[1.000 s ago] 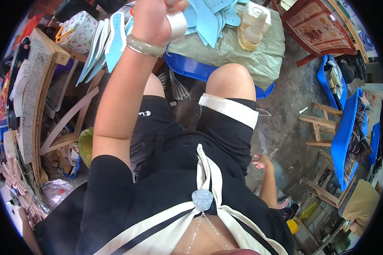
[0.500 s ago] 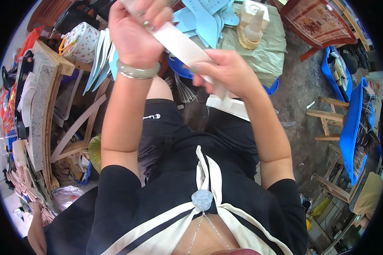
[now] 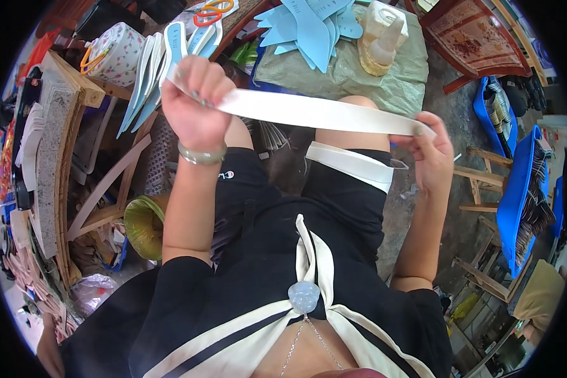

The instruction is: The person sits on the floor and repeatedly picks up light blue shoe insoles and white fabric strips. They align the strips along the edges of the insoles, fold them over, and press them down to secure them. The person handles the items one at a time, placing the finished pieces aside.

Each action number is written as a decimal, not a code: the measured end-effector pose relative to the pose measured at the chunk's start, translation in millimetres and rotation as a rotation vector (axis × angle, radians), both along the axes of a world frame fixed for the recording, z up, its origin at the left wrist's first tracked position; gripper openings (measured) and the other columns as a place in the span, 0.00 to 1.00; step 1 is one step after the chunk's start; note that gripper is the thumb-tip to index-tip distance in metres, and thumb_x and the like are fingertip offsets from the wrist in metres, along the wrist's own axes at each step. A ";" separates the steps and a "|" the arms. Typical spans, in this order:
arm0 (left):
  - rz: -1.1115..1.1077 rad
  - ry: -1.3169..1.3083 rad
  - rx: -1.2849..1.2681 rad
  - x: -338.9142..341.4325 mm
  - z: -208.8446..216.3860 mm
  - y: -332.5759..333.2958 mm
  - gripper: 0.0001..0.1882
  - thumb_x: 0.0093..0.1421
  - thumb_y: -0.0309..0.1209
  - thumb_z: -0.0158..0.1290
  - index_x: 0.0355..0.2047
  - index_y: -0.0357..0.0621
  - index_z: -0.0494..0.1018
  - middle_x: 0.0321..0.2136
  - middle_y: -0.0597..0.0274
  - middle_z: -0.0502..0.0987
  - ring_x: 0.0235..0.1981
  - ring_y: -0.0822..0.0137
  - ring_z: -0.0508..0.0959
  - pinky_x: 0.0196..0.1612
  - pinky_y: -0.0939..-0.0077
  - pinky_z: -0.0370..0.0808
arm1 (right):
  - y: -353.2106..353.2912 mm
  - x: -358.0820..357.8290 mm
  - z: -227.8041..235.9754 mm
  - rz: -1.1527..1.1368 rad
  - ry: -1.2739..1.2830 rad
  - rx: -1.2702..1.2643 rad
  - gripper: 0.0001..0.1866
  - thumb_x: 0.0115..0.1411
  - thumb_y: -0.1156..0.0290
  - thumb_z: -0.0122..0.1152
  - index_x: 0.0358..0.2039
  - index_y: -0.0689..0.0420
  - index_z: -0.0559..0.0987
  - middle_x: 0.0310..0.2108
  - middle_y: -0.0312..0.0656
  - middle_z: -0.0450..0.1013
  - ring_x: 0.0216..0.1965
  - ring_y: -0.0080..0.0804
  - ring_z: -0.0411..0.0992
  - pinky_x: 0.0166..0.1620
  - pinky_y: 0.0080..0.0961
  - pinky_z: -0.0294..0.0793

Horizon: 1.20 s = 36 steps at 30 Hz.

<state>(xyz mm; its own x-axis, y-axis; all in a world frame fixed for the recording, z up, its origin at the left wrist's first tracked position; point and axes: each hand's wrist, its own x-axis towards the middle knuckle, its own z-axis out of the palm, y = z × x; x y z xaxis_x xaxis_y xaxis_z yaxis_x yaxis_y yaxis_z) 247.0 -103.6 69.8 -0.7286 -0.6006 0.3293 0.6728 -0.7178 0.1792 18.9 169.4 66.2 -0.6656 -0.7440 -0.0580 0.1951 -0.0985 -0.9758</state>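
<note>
A long white strip (image 3: 315, 112) is stretched nearly level above my knees. My left hand (image 3: 198, 101) is closed around its left end, with a bangle at the wrist. At the other end, my right hand (image 3: 431, 148) pinches the strip between thumb and fingers. Another white strip (image 3: 349, 165), perhaps a small stack, lies across my right thigh below it. Beyond my hands, light blue cut pieces (image 3: 312, 31) are piled on a surface covered with greenish plastic (image 3: 397, 88). A clear nozzle bottle (image 3: 384, 47) stands in a crusted yellowish holder beside the pile.
Blue-and-white shaped pieces (image 3: 148, 85) hang by a flowered container (image 3: 116, 53) at the left. A wooden bench (image 3: 66, 157) runs along that side. Blue trays (image 3: 520, 208) of dark pieces rest on wooden stools at the right. A co-worker's arm (image 3: 47, 349) shows at lower left.
My right hand has moved right and slightly down, drawing along to the strip's far end. The strip has swung from a steep slant to nearly level; my left hand still grips it.
</note>
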 end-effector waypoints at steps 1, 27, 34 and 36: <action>-0.032 -0.005 -0.026 1.6 -7.1 7.9 0.10 0.60 0.35 0.41 0.22 0.50 0.60 0.16 0.72 0.54 0.17 0.75 0.54 0.23 0.78 0.55 | 2.0 -3.1 -3.7 -0.108 0.010 -0.101 0.10 0.63 0.74 0.52 0.44 0.62 0.71 0.34 0.46 0.77 0.32 0.29 0.76 0.39 0.26 0.76; 0.893 -0.568 -3.001 -201.4 -74.1 -150.8 0.11 0.55 0.28 0.51 0.40 0.45 0.71 0.38 0.59 0.71 0.42 0.63 0.73 0.45 0.74 0.71 | -35.7 76.4 -1.1 0.437 0.134 -0.349 0.08 0.52 0.84 0.62 0.33 0.62 0.81 0.33 0.44 0.76 0.36 0.31 0.75 0.40 0.22 0.73; 0.696 -0.928 -2.392 -172.9 7.9 -131.3 0.05 0.53 0.25 0.48 0.31 0.40 0.71 0.35 0.50 0.71 0.38 0.50 0.74 0.41 0.61 0.73 | -29.2 71.2 -4.1 0.339 -0.057 -0.333 0.08 0.53 0.85 0.60 0.35 0.64 0.79 0.34 0.42 0.74 0.36 0.25 0.73 0.40 0.19 0.71; 0.655 -1.106 -2.126 -140.7 41.0 -87.8 0.05 0.55 0.25 0.48 0.31 0.38 0.71 0.34 0.49 0.72 0.36 0.49 0.75 0.40 0.61 0.73 | -33.0 71.4 -5.5 0.295 -0.169 -0.370 0.07 0.55 0.84 0.59 0.35 0.65 0.78 0.34 0.41 0.74 0.36 0.24 0.73 0.40 0.19 0.71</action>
